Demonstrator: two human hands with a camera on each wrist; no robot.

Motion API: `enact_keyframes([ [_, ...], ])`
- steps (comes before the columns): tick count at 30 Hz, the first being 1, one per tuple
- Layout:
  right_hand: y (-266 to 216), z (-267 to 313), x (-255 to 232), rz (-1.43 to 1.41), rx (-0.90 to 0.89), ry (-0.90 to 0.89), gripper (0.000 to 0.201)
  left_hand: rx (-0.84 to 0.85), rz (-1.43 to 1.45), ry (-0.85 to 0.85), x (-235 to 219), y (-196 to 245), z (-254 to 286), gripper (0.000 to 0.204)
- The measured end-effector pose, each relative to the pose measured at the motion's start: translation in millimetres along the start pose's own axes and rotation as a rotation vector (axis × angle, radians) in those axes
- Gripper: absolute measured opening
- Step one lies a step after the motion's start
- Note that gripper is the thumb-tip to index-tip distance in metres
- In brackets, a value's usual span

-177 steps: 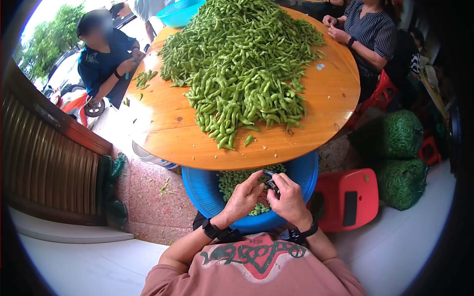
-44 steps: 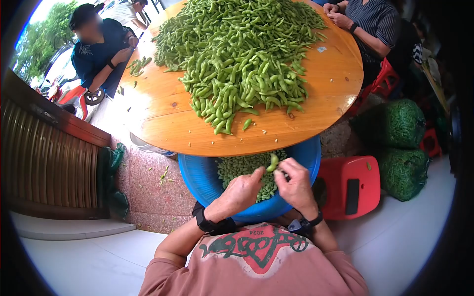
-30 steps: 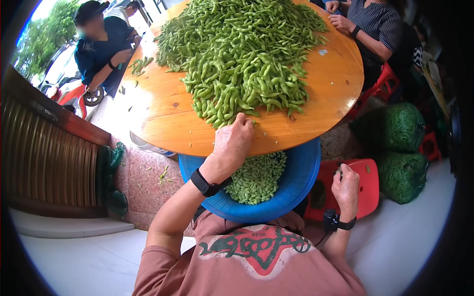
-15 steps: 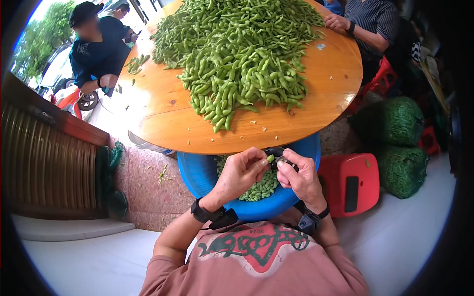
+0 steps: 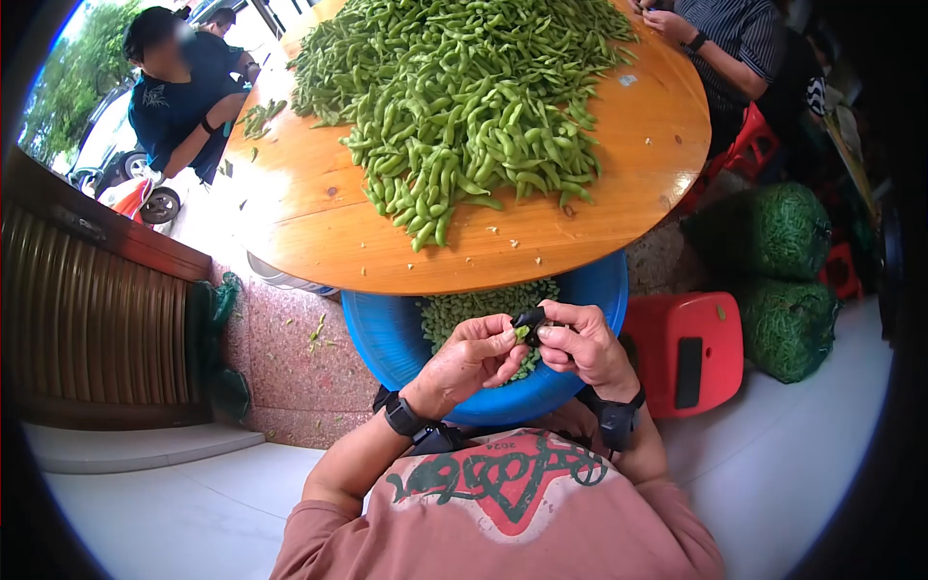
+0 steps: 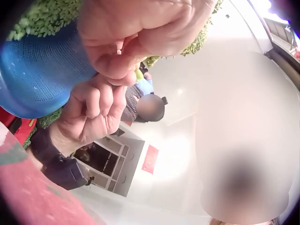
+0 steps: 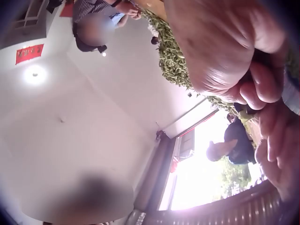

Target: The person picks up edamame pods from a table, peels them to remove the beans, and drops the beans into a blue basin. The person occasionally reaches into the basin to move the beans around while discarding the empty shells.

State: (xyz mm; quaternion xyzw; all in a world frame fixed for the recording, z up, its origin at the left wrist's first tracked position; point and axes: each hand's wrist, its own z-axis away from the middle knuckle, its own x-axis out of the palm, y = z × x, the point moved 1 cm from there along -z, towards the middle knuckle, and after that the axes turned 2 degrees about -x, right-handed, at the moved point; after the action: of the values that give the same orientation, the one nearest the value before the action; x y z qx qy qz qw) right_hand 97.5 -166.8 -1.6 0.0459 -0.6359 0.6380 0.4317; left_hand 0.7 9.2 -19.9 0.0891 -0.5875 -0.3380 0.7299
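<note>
Over the blue basin (image 5: 609, 290), both hands meet in the head view. My left hand (image 5: 462, 360) pinches a green soybean pod (image 5: 522, 333) between thumb and fingertips. In my right hand (image 5: 592, 350), thumb and forefinger grip a small black tool (image 5: 528, 318) right at the pod; its exact kind is unclear. Shelled green beans (image 5: 447, 314) lie in the basin beneath, partly hidden by the hands. The left wrist view shows the pod's green tip (image 6: 139, 74) at the fingertips. A big heap of soybean pods (image 5: 464, 126) covers much of the table.
The wooden table's (image 5: 300, 246) front edge overhangs the basin. A red stool (image 5: 715, 358) stands at the right, near green net sacks (image 5: 788, 324) filled with pods. One person (image 5: 184, 97) is at the table's left, another (image 5: 730, 48) at its right.
The left hand reached to the heap about a second ago while the right hand was over the stool. Both then came together over the basin, and the pod now meets the black tool.
</note>
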Motion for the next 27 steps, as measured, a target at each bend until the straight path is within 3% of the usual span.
enact_keyframes([
  [2, -1, -1, 9, 0.347, -0.157, 0.089, 0.011, 0.008, -0.01, 0.008, 4, 1, 2, 0.01],
  [3, 1, -2, 11, 0.343, -0.154, 0.088, 0.011, 0.009, -0.066, 0.08, 12, 5, 3, 0.011],
  [6, -1, -6, 17, 0.987, -0.504, 0.095, 0.015, 0.022, -0.226, 0.149, 10, 10, 6, 0.017],
  [8, 3, -8, 21, 1.023, -0.529, 0.094, 0.015, 0.032, -0.323, 0.151, 2, 12, 8, 0.02],
  [10, 5, -9, 20, 1.107, -0.541, 0.096, 0.019, 0.034, -0.788, 0.327, -4, 15, 9, 0.018],
  [11, 7, -9, 17, 1.106, -0.537, 0.093, 0.019, 0.033, -0.784, 0.331, -7, 14, 8, 0.018],
  [13, 10, -11, 10, 1.194, -0.593, 0.346, 0.019, 0.673, -1.629, 0.292, -6, 17, 9, 0.012],
  [14, 11, -9, 6, 1.205, -0.6, 0.394, 0.019, 0.557, -1.68, 0.343, -4, 19, 11, 0.013],
  [17, 9, -2, 4, 1.216, -0.521, 0.348, 0.019, 0.507, -1.846, 0.366, -3, 21, 13, 0.013],
  [21, 16, 1, 5, 1.22, -0.381, 0.275, 0.017, 0.448, -1.887, 0.422, -7, 23, 11, 0.012],
  [24, 18, -3, 16, 1.103, -0.386, 0.28, 0.021, 0.457, -1.676, 0.379, -5, 22, 10, 0.009],
  [26, 20, -8, 21, 0.965, -0.453, 0.299, 0.025, 0.272, -1.221, 0.291, 10, 17, 7, 0.012],
  [27, 17, -8, 22, 0.967, -0.456, 0.296, 0.025, 0.098, -1.039, 0.301, 24, 20, 8, 0.017],
])
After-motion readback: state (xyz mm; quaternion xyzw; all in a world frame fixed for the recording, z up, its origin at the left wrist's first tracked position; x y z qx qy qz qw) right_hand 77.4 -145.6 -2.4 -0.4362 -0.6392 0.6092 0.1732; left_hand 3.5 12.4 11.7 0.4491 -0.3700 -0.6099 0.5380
